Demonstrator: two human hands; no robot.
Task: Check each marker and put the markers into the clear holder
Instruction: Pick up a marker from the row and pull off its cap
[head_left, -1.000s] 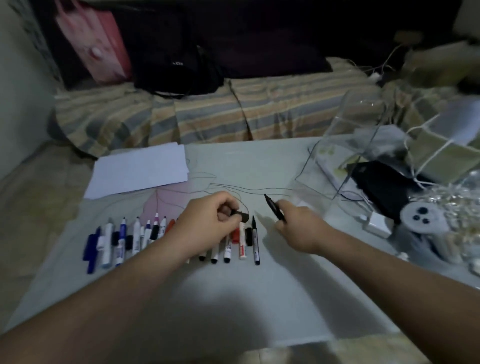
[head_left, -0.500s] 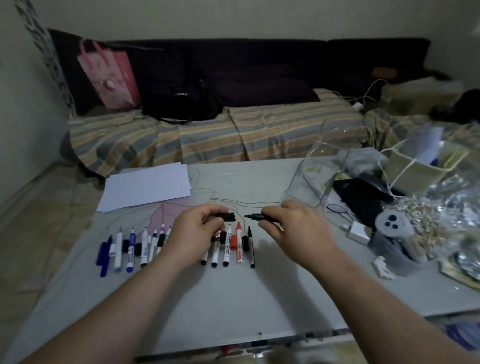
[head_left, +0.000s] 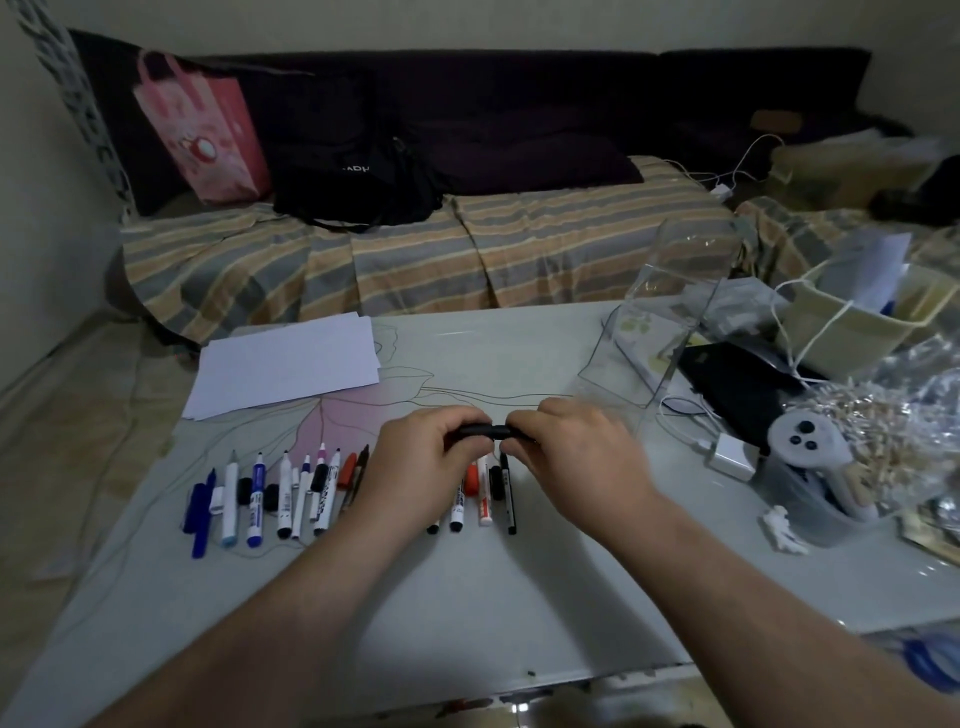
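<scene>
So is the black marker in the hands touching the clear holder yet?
Apart. The head view shows the black marker held between both hands, with bare table separating it from the clear holder.

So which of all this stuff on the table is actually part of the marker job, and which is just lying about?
Part of the job:
- black marker, gripped by left hand and right hand
- row of markers on the table
- clear holder
- white paper, probably for testing

Just lying about:
- charger
- grey controller
- pink bag
- black backpack

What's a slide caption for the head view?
Both hands, left hand and right hand, hold a black marker above the marker row, clear holder standing to the right.
</scene>
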